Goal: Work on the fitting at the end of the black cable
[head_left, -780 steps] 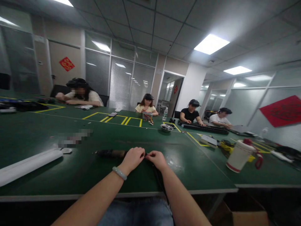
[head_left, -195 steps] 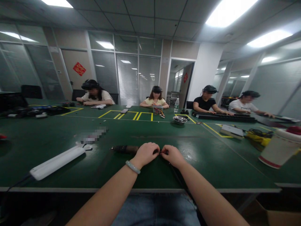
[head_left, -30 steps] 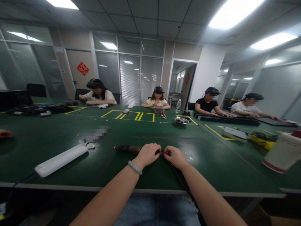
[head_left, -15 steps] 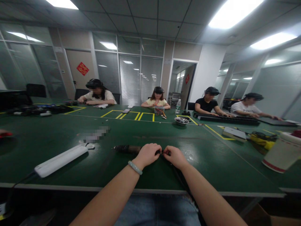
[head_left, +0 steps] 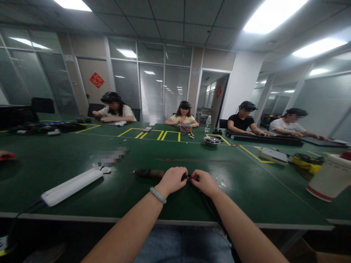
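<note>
A dark electric screwdriver (head_left: 150, 173) lies on the green table, its tip pointing left. My left hand (head_left: 173, 179) is closed around its rear end, which the fingers mostly hide. Close by on the right, my right hand (head_left: 205, 182) pinches the end of a black cable (head_left: 207, 207) where it meets the tool; whether the plug is seated I cannot tell. From there the cable runs down over the table's front edge beside my right forearm. A pale green bangle (head_left: 158, 195) circles my left wrist.
A white power strip (head_left: 72, 186) lies to the left. Further back stand a metal bowl (head_left: 212, 141) of small parts and a water bottle (head_left: 208, 124). A white bucket-like container (head_left: 327, 177) is at right, near yellow cables (head_left: 307, 164). Several people sit across the table.
My hands stay nearly in place at the screwdriver's rear, with only slight finger movement. Across the table at left, a person's hand has lifted a little.
</note>
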`<state>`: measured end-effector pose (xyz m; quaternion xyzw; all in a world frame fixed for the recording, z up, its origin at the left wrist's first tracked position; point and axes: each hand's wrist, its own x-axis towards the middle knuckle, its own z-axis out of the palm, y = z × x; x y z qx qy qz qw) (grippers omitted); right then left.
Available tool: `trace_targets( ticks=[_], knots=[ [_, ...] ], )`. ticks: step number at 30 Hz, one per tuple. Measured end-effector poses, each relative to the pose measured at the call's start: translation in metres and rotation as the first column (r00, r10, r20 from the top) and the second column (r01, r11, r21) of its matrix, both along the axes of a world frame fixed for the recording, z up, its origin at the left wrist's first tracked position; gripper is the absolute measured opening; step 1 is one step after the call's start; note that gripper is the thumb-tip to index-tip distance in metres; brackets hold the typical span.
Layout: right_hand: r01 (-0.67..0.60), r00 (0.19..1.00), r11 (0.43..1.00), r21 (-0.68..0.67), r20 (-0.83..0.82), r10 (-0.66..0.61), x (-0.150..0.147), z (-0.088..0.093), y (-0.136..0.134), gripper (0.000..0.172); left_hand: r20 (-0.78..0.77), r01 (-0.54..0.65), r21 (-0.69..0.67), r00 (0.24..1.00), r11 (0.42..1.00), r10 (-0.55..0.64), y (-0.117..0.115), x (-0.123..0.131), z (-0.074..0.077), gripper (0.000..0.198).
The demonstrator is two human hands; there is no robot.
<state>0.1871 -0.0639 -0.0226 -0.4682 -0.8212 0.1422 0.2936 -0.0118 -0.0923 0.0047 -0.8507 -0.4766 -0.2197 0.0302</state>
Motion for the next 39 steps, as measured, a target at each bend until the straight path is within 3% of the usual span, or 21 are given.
trace_targets(
  ticks=[18,33,39],
  knots=[
    [-0.008,1.0,1.0,-0.023,-0.003,0.008,-0.0013,0.0027,-0.002,0.005,-0.022,0.018,0.0,1.0,1.0,-0.018,-0.0004,0.0006,0.0013,0.009],
    [-0.006,1.0,1.0,-0.022,-0.005,0.006,-0.0012,0.0027,-0.0022,0.008,-0.003,-0.031,-0.004,1.0,1.0,0.031,0.0,-0.0003,-0.0012,0.021],
    [-0.019,1.0,1.0,-0.004,-0.007,0.019,-0.0007,0.0033,-0.0025,0.007,-0.031,-0.004,0.006,1.0,1.0,0.004,-0.001,-0.0004,0.001,0.011]
  ],
)
